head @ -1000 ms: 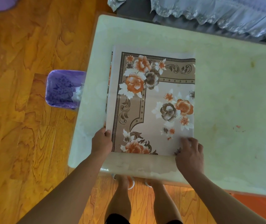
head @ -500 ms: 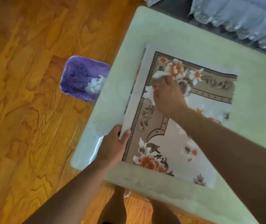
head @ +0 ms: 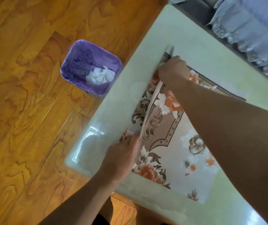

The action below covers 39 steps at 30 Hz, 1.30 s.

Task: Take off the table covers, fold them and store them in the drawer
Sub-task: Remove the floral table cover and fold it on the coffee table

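Right hand [head: 173,69] is reached across to the far corner of the cover [head: 170,143], up at twelve o'clock, fingers curled down on the edge, though I can't quite see how much cloth is pinched under them. Left hand [head: 122,158] sits at seven o'clock on the near left corner, closed on the top layer, and that layer is peeling up along the left side, showing more floral print underneath. The cover lies part-folded on the table [head: 195,41], toward its left end. Out at ten o'clock, on the wood floor [head: 24,95], a purple bin [head: 87,69] holds crumpled white paper.

This looks like the folding step, mid-crease. Next move, I'd say: carry that lifted edge over to three o'clock, both hands together, line up the edges, then press flat. No drawer in sight.
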### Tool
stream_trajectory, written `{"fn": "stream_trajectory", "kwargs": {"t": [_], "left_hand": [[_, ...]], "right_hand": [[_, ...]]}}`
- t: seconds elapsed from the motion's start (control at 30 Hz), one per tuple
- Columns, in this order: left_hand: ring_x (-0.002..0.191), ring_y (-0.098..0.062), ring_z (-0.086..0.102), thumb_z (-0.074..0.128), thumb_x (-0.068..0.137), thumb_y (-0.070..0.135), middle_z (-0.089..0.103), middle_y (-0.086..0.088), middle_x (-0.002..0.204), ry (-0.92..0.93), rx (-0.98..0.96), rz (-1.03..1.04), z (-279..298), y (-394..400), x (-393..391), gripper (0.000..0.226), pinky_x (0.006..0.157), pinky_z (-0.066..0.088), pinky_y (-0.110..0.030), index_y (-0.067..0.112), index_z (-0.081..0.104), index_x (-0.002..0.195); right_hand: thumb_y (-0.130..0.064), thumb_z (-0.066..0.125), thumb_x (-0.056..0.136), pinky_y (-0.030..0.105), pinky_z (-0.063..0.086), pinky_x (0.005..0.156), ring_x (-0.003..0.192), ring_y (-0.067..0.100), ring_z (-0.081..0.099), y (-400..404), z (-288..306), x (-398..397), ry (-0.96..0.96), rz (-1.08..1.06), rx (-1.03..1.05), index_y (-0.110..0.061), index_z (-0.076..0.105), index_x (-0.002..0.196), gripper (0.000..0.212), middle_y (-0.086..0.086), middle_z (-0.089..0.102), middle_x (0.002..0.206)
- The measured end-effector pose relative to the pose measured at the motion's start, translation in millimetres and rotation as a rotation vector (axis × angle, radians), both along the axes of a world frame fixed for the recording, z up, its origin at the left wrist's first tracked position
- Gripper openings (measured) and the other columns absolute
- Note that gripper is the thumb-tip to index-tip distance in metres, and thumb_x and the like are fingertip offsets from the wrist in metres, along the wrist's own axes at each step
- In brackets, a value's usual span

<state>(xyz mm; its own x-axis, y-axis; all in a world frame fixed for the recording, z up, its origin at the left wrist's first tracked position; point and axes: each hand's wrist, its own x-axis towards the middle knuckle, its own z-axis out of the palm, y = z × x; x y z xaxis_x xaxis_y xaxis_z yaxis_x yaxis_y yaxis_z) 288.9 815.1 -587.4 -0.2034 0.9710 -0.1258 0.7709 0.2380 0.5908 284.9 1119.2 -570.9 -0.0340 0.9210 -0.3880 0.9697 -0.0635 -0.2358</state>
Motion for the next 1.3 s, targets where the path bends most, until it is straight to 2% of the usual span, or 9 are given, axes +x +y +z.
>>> {"fn": "stream_trajectory", "kwargs": {"t": [0.07, 0.13, 0.23, 0.5, 0.63, 0.73, 0.93, 1.03, 1.3], "left_hand": [[0.042, -0.006, 0.056, 0.057, 0.098, 0.026, 0.071, 0.003, 0.075, 0.002, -0.040, 0.057, -5, 0, -4, 0.009, 0.042, 0.029, -0.005, 0.017, 0.056, 0.102], [0.045, -0.010, 0.059, 0.033, 0.106, 0.039, 0.072, 0.002, 0.078, -0.056, -0.105, 0.125, -9, 2, -7, 0.028, 0.038, 0.042, -0.017, 0.020, 0.053, 0.099], [0.046, -0.019, 0.059, 0.040, 0.106, 0.037, 0.071, -0.002, 0.073, -0.132, -0.107, 0.187, -10, 5, -9, 0.026, 0.040, 0.038, -0.023, 0.018, 0.052, 0.092], [0.075, -0.023, 0.068, 0.029, 0.110, 0.033, 0.074, -0.005, 0.102, -0.204, -0.315, 0.212, -9, 11, -13, 0.030, 0.056, 0.042, -0.026, 0.017, 0.054, 0.110], [0.085, -0.021, 0.073, 0.028, 0.109, 0.039, 0.074, -0.004, 0.116, -0.233, -0.287, 0.249, -6, 10, -13, 0.031, 0.067, 0.058, -0.031, 0.019, 0.052, 0.108], [0.079, -0.017, 0.072, 0.033, 0.108, 0.037, 0.074, -0.001, 0.112, -0.223, -0.261, 0.231, -8, 4, -12, 0.025, 0.066, 0.059, -0.031, 0.019, 0.051, 0.115], [0.088, -0.020, 0.072, 0.028, 0.109, 0.037, 0.072, -0.003, 0.114, -0.259, -0.319, 0.282, -6, 8, -9, 0.027, 0.072, 0.059, -0.030, 0.020, 0.048, 0.115], [0.091, -0.020, 0.072, 0.026, 0.109, 0.036, 0.072, -0.004, 0.113, -0.327, -0.363, 0.363, 0, 11, -8, 0.026, 0.071, 0.059, -0.027, 0.020, 0.046, 0.109], [0.074, -0.010, 0.068, 0.030, 0.108, 0.041, 0.071, 0.005, 0.093, -0.287, -0.408, 0.435, -1, 10, -11, 0.031, 0.060, 0.052, -0.020, 0.023, 0.055, 0.102]], "right_hand": [[-0.025, 0.058, 0.089, 0.041, 0.057, 0.090, 0.109, 0.032, 0.067, 11, 5, -1, 0.029, -0.094, -0.025, -0.008, 0.061, 0.118, 0.034, 0.012, 0.066, 0.120], [-0.018, 0.061, 0.085, 0.044, 0.062, 0.078, 0.090, 0.032, 0.073, 18, 8, -1, 0.118, -0.191, -0.092, -0.007, 0.063, 0.104, 0.022, 0.013, 0.069, 0.105], [-0.010, 0.061, 0.087, 0.045, 0.063, 0.066, 0.070, 0.032, 0.074, 20, 6, -3, 0.186, -0.268, -0.129, -0.006, 0.061, 0.087, 0.004, 0.014, 0.068, 0.086], [-0.027, 0.070, 0.086, 0.044, 0.060, 0.084, 0.093, 0.030, 0.069, 19, -3, -5, 0.129, -0.185, -0.050, -0.014, 0.055, 0.093, 0.020, 0.007, 0.065, 0.099], [-0.035, 0.058, 0.089, 0.038, 0.055, 0.077, 0.090, 0.026, 0.066, 21, -11, -5, 0.187, -0.185, -0.033, -0.013, 0.057, 0.105, 0.028, 0.004, 0.061, 0.099], [-0.031, 0.041, 0.099, 0.031, 0.039, 0.075, 0.091, 0.025, 0.054, 20, -11, 1, 0.179, -0.027, 0.061, -0.011, 0.056, 0.118, 0.031, 0.006, 0.057, 0.105], [-0.003, 0.041, 0.094, 0.039, 0.044, 0.085, 0.101, 0.038, 0.054, 17, -15, 30, 0.036, 0.541, 0.132, -0.012, 0.048, 0.137, 0.044, 0.015, 0.040, 0.135], [-0.002, 0.046, 0.089, 0.041, 0.040, 0.105, 0.121, 0.040, 0.043, 15, -17, 35, -0.008, 0.610, 0.115, -0.011, 0.049, 0.143, 0.054, 0.016, 0.040, 0.138], [-0.022, 0.049, 0.094, 0.046, 0.037, 0.108, 0.128, 0.039, 0.033, 9, -23, 43, -0.206, 0.723, 0.131, -0.020, 0.029, 0.150, 0.060, 0.009, 0.032, 0.147]]}}
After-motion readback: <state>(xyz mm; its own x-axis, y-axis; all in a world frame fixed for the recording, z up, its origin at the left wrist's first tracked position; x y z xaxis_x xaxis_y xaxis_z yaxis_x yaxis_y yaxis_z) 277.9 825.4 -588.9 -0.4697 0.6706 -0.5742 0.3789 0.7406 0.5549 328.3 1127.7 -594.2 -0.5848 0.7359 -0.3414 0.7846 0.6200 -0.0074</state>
